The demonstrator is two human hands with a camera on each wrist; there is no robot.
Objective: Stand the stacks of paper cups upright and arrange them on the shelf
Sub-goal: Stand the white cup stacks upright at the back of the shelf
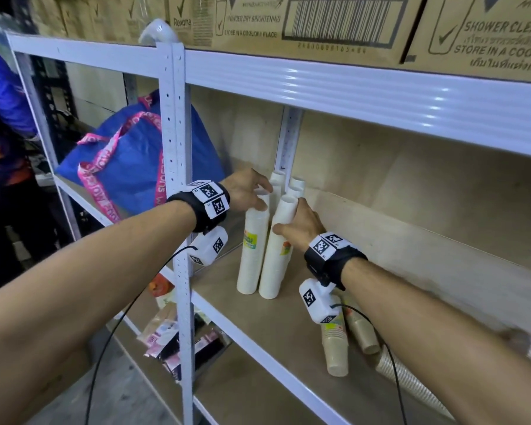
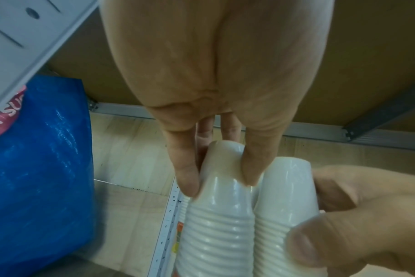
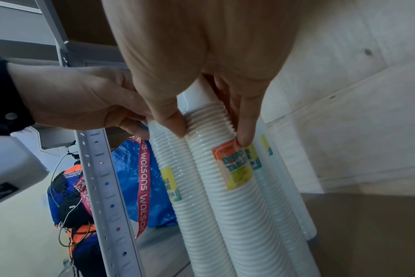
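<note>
Two hands, each pinching one white cup stack near its top: left hand (image 1: 245, 191) on left stack (image 1: 252, 250), right hand (image 1: 301, 223) on right stack (image 1: 275, 256); both upright beside the shelf post (image 1: 180, 210), probably being squared together; tan cup stacks (image 1: 337, 348) lie tipped further right.

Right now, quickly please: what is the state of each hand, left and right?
Left hand: fingers and thumb pinch the top of the left white cup stack.
Right hand: fingers and thumb grip the right white cup stack near its top.
</note>
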